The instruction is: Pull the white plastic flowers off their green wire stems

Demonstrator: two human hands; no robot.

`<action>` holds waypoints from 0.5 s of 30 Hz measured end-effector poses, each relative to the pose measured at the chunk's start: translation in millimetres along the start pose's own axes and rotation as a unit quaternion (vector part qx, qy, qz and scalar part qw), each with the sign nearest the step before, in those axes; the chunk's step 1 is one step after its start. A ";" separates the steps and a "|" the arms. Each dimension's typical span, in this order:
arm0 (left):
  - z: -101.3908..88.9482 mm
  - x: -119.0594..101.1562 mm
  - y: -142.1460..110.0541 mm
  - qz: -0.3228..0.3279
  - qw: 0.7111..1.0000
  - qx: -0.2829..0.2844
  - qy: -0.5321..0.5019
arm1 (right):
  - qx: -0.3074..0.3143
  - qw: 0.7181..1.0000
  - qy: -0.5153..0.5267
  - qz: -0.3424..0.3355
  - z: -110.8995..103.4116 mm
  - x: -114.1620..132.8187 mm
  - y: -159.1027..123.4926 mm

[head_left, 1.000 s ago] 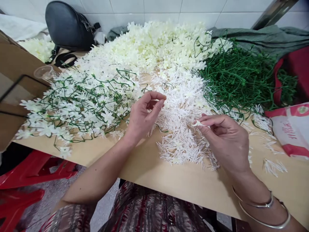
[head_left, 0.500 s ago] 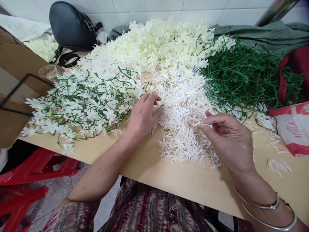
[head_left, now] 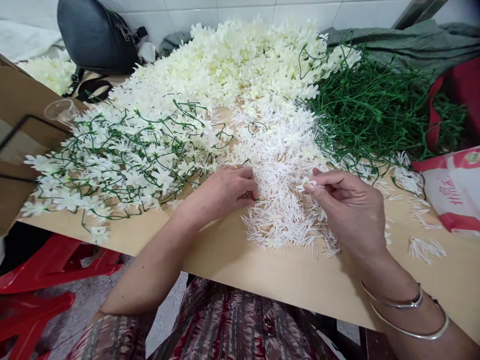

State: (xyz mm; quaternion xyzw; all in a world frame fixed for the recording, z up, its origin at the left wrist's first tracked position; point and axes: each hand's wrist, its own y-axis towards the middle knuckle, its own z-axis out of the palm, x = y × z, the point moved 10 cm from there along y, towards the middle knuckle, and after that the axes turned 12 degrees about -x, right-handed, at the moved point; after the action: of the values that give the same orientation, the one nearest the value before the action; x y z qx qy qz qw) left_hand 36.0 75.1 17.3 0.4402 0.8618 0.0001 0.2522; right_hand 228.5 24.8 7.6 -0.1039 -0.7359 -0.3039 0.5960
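Note:
My left hand is closed in a pinch over a thin green plastic stem, whose ends peek out by the fingers; most of it is hidden. Between the thumb and forefinger of my right hand is a small white artificial flower. Under and between both hands spreads a heap of thin white stamens. Left of my left hand lie white flowers on green stems. Behind them rises a large pile of loose cream-white blossoms.
A tangle of green stems lies at the right, near a red and white bag. A black backpack, a clear plastic cup and a cardboard box stand at the left. Red stools are below the table edge.
My left hand has come down slightly and its fingers have closed on a green stem. My right hand keeps its pinch, with the white flower now showing more. The view has shifted a little.

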 end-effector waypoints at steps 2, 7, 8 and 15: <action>-3.0 -1.2 1.1 0.005 1.000 -0.015 -0.009 | -0.001 1.000 -0.002 0.028 -0.2 -8.0 0.1; -35.4 -12.8 7.2 -0.001 0.981 -0.180 -0.079 | 0.033 0.994 0.040 0.096 6.0 -19.9 -3.2; -42.5 -16.5 6.8 -0.001 0.970 -0.221 -0.104 | 0.041 0.991 0.052 0.113 8.0 -21.2 -4.4; -35.1 -32.7 3.9 -0.029 0.892 -0.287 -0.348 | 0.070 0.977 0.142 0.140 17.8 -12.9 -3.6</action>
State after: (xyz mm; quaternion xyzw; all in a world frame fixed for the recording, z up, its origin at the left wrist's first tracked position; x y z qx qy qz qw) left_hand 39.5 60.5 63.0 0.2954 0.6935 0.0863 0.6514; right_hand 215.6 34.7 -7.5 -0.1201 -0.6415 -0.1770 0.7367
